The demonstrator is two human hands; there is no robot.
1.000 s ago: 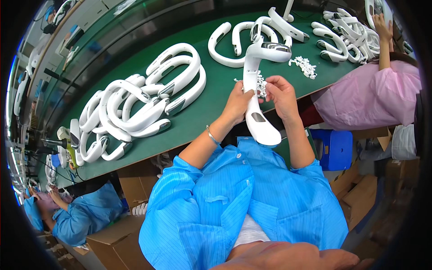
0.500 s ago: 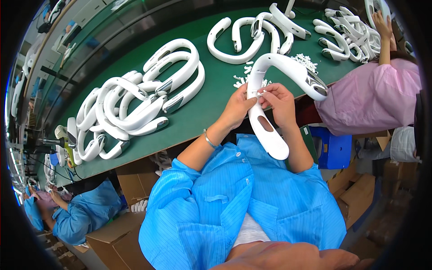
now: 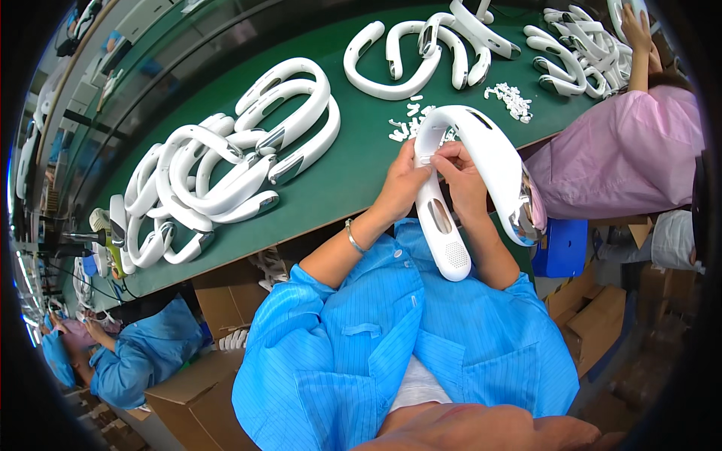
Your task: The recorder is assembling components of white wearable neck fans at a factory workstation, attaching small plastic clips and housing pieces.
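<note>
Curved white housing sits in our hands before the green table: our left hand clamps one arm, seemingly steadying it, and our right hand bunches its fingertips at the inner face (whether pinching anything, we cannot tell). Small white pieces lie just beyond, presumably for easy reach.

The bench is long and green-topped, running right across in front of me. Over to the left, white open rings lie heaped, overlapping one another. Farther back in the middle there's a smaller linked-looking cluster, and a tangled pile at the right. Small white bits lie loosely strewn nearer the front edge, with a second scatter to their right.
</note>
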